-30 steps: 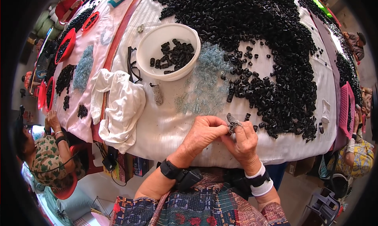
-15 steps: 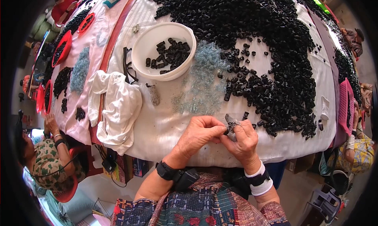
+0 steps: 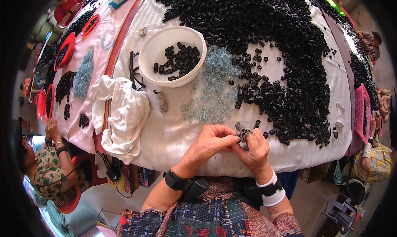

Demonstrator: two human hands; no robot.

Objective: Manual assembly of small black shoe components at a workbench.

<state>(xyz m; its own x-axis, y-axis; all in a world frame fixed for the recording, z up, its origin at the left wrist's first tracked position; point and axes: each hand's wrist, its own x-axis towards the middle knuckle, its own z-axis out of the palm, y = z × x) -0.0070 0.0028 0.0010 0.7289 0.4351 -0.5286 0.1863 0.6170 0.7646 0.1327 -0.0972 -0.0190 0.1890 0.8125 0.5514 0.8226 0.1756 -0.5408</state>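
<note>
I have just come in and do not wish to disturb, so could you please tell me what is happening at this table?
A person brings the left hand and right hand together at the table's near edge, fingertips close. A gray cloth-like piece shows at the right fingers; whether held or worn, I cannot tell. Beyond them, a white bowl contains some black parts. Pale blue coils lie beside it, and a large black heap spreads farther right.

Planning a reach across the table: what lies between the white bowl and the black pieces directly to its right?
Pale-blue coiled springs lie between the white bowl and those black pieces, visible in the head view.
</note>
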